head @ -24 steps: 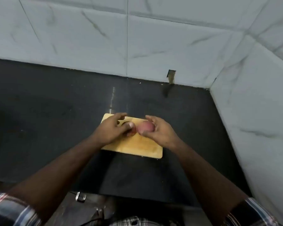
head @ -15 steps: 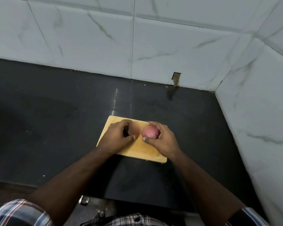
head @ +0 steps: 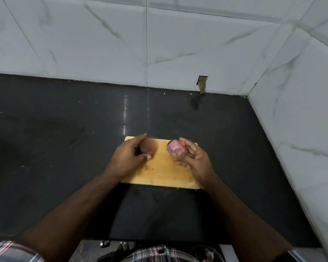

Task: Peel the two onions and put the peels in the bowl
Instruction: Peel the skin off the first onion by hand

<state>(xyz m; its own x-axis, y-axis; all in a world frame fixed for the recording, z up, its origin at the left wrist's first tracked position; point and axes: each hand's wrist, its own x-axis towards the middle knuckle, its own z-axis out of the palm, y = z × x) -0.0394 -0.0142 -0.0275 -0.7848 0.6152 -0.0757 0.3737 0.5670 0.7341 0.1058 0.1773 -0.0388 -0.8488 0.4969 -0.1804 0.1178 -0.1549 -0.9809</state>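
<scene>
We see a rectangular light wooden cutting board [head: 159, 173] lying on a dark, glossy stone countertop [head: 64, 138], near the corner of white marble-pattern wall tiles [head: 206, 44]. Our left hand [head: 127, 157] curls around a round brown onion with its dry skin [head: 149, 148], which rests on the far left part of the board. Our right hand [head: 193, 157] holds a pink-purple peeled onion [head: 176, 149] between the thumb and the curled fingers, over the far right part of the board; we cannot tell if it touches the wood. The two onions are apart. At the bottom edge a glass bowl [head: 206, 252] is partly visible.
</scene>
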